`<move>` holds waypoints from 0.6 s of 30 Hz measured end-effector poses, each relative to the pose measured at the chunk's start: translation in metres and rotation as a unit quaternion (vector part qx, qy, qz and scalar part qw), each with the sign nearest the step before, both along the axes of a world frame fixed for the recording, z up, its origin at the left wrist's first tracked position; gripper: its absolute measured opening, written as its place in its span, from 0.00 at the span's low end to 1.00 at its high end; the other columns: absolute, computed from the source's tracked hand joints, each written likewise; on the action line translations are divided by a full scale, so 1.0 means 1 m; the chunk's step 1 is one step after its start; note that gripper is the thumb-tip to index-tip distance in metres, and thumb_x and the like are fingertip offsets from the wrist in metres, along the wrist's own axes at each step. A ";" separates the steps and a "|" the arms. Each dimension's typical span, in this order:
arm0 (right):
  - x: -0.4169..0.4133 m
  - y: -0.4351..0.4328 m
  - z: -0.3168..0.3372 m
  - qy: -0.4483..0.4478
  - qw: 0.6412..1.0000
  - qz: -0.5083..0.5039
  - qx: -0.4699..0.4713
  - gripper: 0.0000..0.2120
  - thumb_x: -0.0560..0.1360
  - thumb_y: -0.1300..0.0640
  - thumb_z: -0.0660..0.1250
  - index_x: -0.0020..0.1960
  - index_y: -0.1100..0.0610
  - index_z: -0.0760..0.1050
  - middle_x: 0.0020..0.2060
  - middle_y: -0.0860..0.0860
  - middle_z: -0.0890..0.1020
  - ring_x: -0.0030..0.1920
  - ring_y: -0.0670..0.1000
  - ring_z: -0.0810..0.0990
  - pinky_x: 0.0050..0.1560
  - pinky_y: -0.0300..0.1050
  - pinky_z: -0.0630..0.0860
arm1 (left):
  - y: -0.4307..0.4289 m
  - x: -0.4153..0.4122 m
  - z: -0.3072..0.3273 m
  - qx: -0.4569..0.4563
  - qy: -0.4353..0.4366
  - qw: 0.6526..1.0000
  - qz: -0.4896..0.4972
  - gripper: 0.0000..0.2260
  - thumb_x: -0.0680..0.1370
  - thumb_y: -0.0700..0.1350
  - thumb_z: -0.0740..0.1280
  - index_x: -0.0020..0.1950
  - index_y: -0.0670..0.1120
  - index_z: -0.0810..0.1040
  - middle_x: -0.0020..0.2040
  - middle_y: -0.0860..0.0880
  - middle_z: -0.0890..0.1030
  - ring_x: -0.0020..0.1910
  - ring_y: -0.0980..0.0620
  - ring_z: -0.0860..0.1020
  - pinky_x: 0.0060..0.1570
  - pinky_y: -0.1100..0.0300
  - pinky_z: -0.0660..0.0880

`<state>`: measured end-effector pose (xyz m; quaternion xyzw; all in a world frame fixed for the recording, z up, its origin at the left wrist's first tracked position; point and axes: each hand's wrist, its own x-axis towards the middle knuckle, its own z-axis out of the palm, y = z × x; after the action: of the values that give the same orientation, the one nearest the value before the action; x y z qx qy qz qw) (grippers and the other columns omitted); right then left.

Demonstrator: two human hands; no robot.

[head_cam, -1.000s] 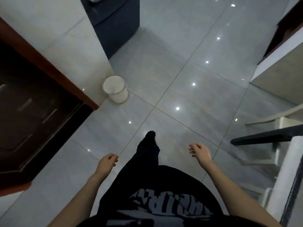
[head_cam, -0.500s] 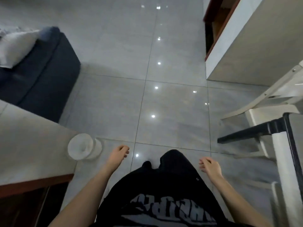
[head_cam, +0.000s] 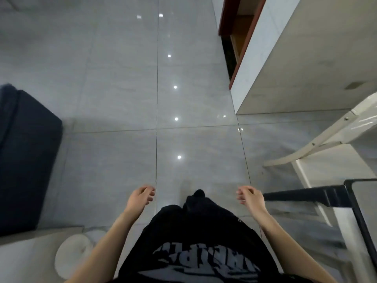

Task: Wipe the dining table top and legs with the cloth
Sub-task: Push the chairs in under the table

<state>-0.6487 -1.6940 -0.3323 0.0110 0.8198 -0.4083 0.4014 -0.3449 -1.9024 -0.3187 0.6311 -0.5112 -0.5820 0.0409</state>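
Note:
I look down at a glossy grey tiled floor. My left hand (head_cam: 141,196) hangs in front of me with loosely curled fingers and holds nothing. My right hand (head_cam: 250,197) hangs the same way, fingers apart and empty. A corner of the dining table (head_cam: 359,193), dark-framed, shows at the lower right, just right of my right hand. A dark table leg (head_cam: 295,196) runs from it towards my right hand. No cloth is in view.
A white chair (head_cam: 318,144) stands at the right beside the table. A white wall corner (head_cam: 251,74) with a red-brown door frame rises at the upper right. A dark blue sofa (head_cam: 26,156) fills the left. A white waste bin (head_cam: 73,256) sits lower left.
The view has swung to the right: the bin and sofa slid left and down, the wall corner and chair came closer. Both hands stay empty and hang at my sides.

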 end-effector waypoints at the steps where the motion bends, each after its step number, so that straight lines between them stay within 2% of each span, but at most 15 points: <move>1: -0.014 -0.021 0.002 -0.003 1.000 0.006 -0.008 0.09 0.77 0.62 0.64 0.39 0.58 0.78 0.36 0.56 0.81 0.33 0.52 0.78 0.34 0.41 0.74 | -0.016 -0.011 0.002 -0.005 0.001 1.000 0.004 0.09 0.80 0.41 0.60 0.45 0.42 0.79 0.42 0.44 0.80 0.37 0.48 0.75 0.40 0.57 0.71; 5: -0.060 -0.091 0.011 0.009 0.998 0.058 -0.019 0.09 0.77 0.61 0.64 0.39 0.56 0.79 0.35 0.53 0.82 0.35 0.50 0.79 0.39 0.43 0.76 | -0.076 -0.052 0.008 -0.009 -0.001 1.000 0.022 0.09 0.80 0.41 0.60 0.47 0.42 0.79 0.43 0.44 0.80 0.39 0.46 0.77 0.42 0.56 0.72; 11: -0.115 -0.160 0.001 0.006 0.999 0.042 -0.024 0.09 0.77 0.60 0.64 0.39 0.55 0.78 0.35 0.52 0.82 0.35 0.50 0.79 0.38 0.42 0.75 | -0.158 -0.117 0.000 0.009 -0.023 1.000 -0.002 0.09 0.80 0.42 0.60 0.47 0.41 0.79 0.43 0.44 0.80 0.38 0.46 0.76 0.41 0.56 0.72; 14: -0.149 -0.181 -0.012 -0.003 1.000 -0.006 -0.007 0.09 0.78 0.60 0.64 0.40 0.58 0.78 0.37 0.56 0.81 0.36 0.52 0.79 0.39 0.43 0.75 | -0.214 -0.168 -0.007 0.004 -0.030 0.998 -0.056 0.08 0.79 0.44 0.63 0.47 0.41 0.79 0.45 0.43 0.82 0.39 0.47 0.77 0.42 0.55 0.73; 18: -0.193 -0.201 -0.016 -0.012 0.993 -0.121 0.003 0.08 0.78 0.61 0.64 0.41 0.60 0.78 0.36 0.57 0.80 0.35 0.54 0.78 0.36 0.44 0.73 | -0.299 -0.260 -0.003 -0.003 -0.018 0.989 -0.146 0.08 0.79 0.46 0.63 0.45 0.45 0.79 0.45 0.44 0.81 0.40 0.48 0.78 0.43 0.56 0.73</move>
<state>-0.8412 -1.8946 -0.3480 0.1164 0.8088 -0.4515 0.3585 -0.6054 -2.2016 -0.3216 0.5596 -0.6004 -0.5689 -0.0520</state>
